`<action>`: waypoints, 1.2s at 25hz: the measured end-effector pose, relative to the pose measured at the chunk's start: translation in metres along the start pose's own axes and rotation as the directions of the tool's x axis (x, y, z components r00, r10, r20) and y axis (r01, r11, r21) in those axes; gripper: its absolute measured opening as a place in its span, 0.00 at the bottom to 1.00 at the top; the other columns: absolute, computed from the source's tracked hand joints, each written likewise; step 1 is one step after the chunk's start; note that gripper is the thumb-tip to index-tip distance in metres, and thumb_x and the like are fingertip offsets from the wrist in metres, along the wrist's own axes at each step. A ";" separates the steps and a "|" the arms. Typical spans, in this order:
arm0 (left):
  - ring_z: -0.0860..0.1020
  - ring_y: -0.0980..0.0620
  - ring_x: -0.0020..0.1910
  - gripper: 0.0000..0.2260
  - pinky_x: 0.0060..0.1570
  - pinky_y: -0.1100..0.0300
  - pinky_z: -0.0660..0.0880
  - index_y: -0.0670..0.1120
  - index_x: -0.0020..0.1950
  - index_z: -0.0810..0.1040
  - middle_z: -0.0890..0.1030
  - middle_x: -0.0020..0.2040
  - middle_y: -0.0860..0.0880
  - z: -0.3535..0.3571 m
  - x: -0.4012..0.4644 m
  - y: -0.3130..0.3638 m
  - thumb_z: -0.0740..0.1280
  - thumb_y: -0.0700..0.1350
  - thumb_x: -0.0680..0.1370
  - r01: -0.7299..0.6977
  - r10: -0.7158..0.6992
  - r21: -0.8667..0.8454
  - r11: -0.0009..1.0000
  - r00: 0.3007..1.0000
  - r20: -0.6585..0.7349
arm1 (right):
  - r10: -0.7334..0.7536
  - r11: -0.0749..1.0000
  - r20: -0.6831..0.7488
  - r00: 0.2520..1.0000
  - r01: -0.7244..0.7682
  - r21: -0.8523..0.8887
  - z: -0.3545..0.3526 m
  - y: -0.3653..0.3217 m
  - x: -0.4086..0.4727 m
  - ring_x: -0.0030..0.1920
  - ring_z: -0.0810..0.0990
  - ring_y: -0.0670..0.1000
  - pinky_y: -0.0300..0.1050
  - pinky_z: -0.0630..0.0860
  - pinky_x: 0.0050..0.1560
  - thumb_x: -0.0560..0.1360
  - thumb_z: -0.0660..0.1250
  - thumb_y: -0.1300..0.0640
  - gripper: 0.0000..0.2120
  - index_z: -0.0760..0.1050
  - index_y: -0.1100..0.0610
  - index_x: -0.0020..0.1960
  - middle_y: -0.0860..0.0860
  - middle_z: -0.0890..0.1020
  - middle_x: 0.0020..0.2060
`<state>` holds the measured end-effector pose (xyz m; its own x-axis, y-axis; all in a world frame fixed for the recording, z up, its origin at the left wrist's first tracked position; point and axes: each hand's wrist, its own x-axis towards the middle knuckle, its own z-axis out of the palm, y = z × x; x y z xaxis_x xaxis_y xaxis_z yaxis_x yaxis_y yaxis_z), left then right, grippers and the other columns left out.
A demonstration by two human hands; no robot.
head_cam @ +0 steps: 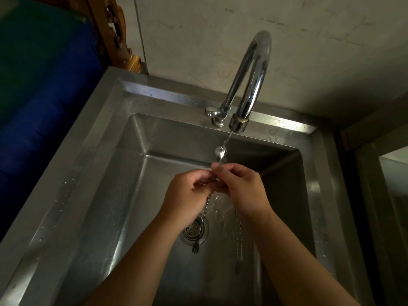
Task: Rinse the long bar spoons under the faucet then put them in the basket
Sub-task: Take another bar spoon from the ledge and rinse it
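Your L hand & R hand both pinching bar spoon under faucet stream, 2nd spoon lying in sink below R wrist, drain strainer beneath.

Two bare forearms, no sleeves, rings or watch visible.

Dim kitchen wash-up corner, steel sink, chrome gooseneck faucet, stained tiled wall
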<state>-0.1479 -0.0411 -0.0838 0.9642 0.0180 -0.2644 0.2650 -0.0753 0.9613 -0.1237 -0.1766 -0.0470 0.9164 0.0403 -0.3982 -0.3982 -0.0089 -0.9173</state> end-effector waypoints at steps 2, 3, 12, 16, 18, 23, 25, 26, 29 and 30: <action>0.87 0.59 0.44 0.12 0.48 0.54 0.83 0.67 0.46 0.86 0.89 0.43 0.58 -0.001 0.001 0.001 0.72 0.48 0.72 -0.002 0.002 0.003 1.000 1.000 -0.014 | -0.027 0.996 -0.026 0.999 0.025 -0.086 0.002 -0.006 0.000 0.36 0.84 0.55 0.50 0.85 0.43 0.75 0.74 0.51 0.17 0.82 0.67 0.41 0.66 0.84 0.36; 0.87 0.59 0.44 0.13 0.49 0.53 0.83 0.68 0.45 0.86 0.89 0.43 0.59 -0.002 0.001 0.002 0.72 0.47 0.72 -0.002 0.003 0.012 1.000 1.000 -0.018 | -0.032 0.994 -0.034 0.999 0.028 -0.109 0.004 -0.011 0.001 0.35 0.84 0.56 0.52 0.85 0.43 0.75 0.74 0.49 0.20 0.81 0.68 0.40 0.65 0.83 0.35; 0.85 0.52 0.39 0.13 0.52 0.41 0.83 0.61 0.42 0.87 0.88 0.40 0.53 -0.005 0.004 0.027 0.75 0.40 0.75 -0.007 0.010 0.062 0.998 0.999 -0.038 | 0.113 0.985 -0.109 0.987 -0.126 -0.119 0.010 -0.048 0.013 0.26 0.81 0.49 0.40 0.79 0.27 0.69 0.70 0.32 0.29 0.78 0.59 0.33 0.53 0.79 0.26; 0.86 0.54 0.39 0.12 0.53 0.41 0.84 0.67 0.42 0.86 0.88 0.38 0.56 -0.003 0.002 0.034 0.73 0.47 0.70 0.023 -0.024 -0.017 1.000 0.999 -0.028 | 0.061 0.992 -0.023 0.998 -0.063 -0.106 0.005 -0.041 0.010 0.30 0.81 0.50 0.40 0.80 0.32 0.75 0.72 0.45 0.22 0.79 0.64 0.38 0.53 0.79 0.28; 0.87 0.47 0.41 0.12 0.53 0.40 0.84 0.66 0.43 0.86 0.88 0.40 0.57 -0.002 0.000 0.034 0.74 0.47 0.70 0.046 -0.047 -0.037 0.998 0.999 -0.027 | 0.051 0.997 0.009 0.999 -0.050 -0.060 0.000 -0.034 0.005 0.32 0.81 0.51 0.40 0.81 0.36 0.77 0.72 0.53 0.13 0.81 0.62 0.41 0.54 0.81 0.31; 0.88 0.47 0.43 0.21 0.46 0.51 0.86 0.64 0.42 0.87 0.87 0.39 0.57 -0.002 -0.002 0.033 0.72 0.36 0.78 0.063 -0.063 -0.075 0.995 0.998 0.000 | 0.028 0.998 0.060 0.998 -0.032 0.057 -0.008 -0.018 -0.016 0.43 0.86 0.53 0.43 0.83 0.43 0.80 0.68 0.64 0.07 0.83 0.58 0.55 0.59 0.86 0.45; 0.86 0.55 0.41 0.22 0.43 0.58 0.85 0.63 0.42 0.88 0.87 0.38 0.57 -0.001 -0.003 0.038 0.71 0.34 0.79 0.059 -0.057 -0.103 0.993 0.998 0.018 | 0.024 1.000 0.030 0.999 -0.024 0.008 -0.011 -0.012 -0.026 0.44 0.85 0.53 0.42 0.82 0.42 0.80 0.68 0.62 0.09 0.82 0.54 0.58 0.59 0.86 0.47; 0.86 0.57 0.40 0.20 0.42 0.60 0.85 0.61 0.42 0.88 0.87 0.39 0.56 0.000 -0.003 0.041 0.71 0.34 0.79 0.063 -0.061 -0.125 0.990 0.998 0.023 | 0.033 0.999 0.012 0.999 -0.033 -0.016 -0.012 -0.009 -0.031 0.43 0.85 0.53 0.42 0.82 0.41 0.79 0.69 0.60 0.09 0.81 0.55 0.59 0.61 0.86 0.48; 0.85 0.59 0.41 0.17 0.40 0.63 0.83 0.58 0.44 0.86 0.87 0.44 0.51 0.002 -0.003 0.047 0.71 0.35 0.79 0.097 -0.091 -0.216 0.972 0.995 0.037 | 0.081 0.995 0.019 0.997 -0.080 -0.053 -0.018 -0.001 -0.048 0.39 0.82 0.50 0.40 0.81 0.37 0.79 0.70 0.61 0.08 0.80 0.60 0.57 0.61 0.84 0.45; 0.85 0.60 0.40 0.16 0.39 0.65 0.82 0.57 0.44 0.86 0.86 0.46 0.49 0.003 -0.004 0.048 0.70 0.35 0.80 0.108 -0.101 -0.237 0.965 0.994 0.041 | 0.089 0.995 0.044 0.995 -0.086 -0.059 -0.020 0.000 -0.053 0.38 0.81 0.50 0.40 0.81 0.36 0.78 0.70 0.62 0.07 0.81 0.60 0.56 0.60 0.83 0.43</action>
<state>-0.1387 -0.0473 -0.0372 0.9315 -0.0154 -0.3635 0.3609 0.1658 0.9177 -0.1719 -0.1992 -0.0262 0.8747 0.0837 -0.4773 -0.4725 -0.0718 -0.8784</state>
